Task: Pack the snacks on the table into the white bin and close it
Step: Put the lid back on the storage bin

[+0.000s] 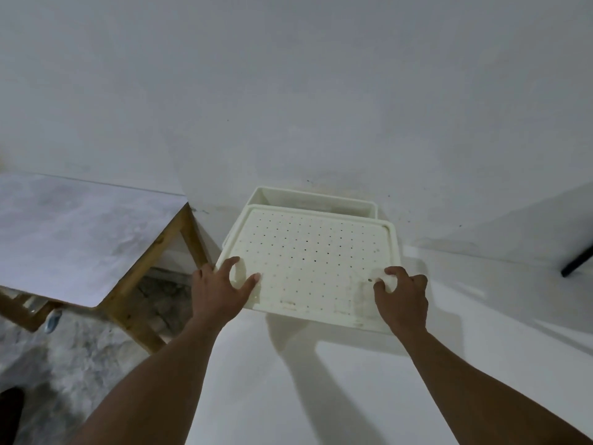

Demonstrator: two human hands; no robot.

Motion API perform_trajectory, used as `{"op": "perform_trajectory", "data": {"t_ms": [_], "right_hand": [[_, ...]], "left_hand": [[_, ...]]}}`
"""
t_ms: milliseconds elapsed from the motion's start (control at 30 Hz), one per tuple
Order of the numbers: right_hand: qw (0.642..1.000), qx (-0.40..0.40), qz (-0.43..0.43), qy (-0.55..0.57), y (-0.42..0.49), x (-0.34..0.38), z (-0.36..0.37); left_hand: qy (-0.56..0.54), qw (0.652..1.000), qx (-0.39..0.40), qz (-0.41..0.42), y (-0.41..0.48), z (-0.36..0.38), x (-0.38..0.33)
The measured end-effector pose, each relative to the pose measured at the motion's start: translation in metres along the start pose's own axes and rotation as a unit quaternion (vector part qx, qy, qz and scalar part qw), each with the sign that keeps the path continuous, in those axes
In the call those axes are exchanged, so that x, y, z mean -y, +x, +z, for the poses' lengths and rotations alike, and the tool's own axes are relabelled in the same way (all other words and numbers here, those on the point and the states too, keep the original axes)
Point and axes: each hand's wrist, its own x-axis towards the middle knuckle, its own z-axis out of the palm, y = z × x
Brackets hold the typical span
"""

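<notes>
A white bin (313, 200) stands against the wall on a white table (288, 380). Its cream lid (311, 255), dotted with small holes, lies over most of the bin and is shifted toward me, so a strip of the bin's far interior stays uncovered. My left hand (221, 290) grips the lid's near left corner, thumb and fingers on top. My right hand (401, 293) grips the near right part of the lid with curled fingers. The bin's contents are hidden by the lid. No snacks are visible.
A second table (64, 232) with a grey top and wooden legs stands to the left, lower down, over a mottled grey floor. A dark bar (577, 260) pokes in at the right edge. The white wall rises right behind the bin.
</notes>
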Motion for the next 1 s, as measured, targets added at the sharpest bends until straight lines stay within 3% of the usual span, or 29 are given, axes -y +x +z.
{"op": "perform_trajectory", "data": {"t_ms": [433, 833, 1000], "right_hand": [[0.994, -0.057, -0.021, -0.093, 0.116, 0.032, 0.077], [0.994, -0.044, -0.008, -0.1, 0.111, 0.04, 0.089], [0.978, 0.006, -0.022, -0.209, 0.107, 0.04, 0.096]], "left_hand": [[0.039, 0.992, -0.03, 0.115, 0.138, 0.051, -0.022], [-0.041, 0.996, 0.017, 0.08, 0.158, 0.054, -0.004], [0.12, 0.984, 0.072, 0.107, 0.156, 0.061, -0.009]]}}
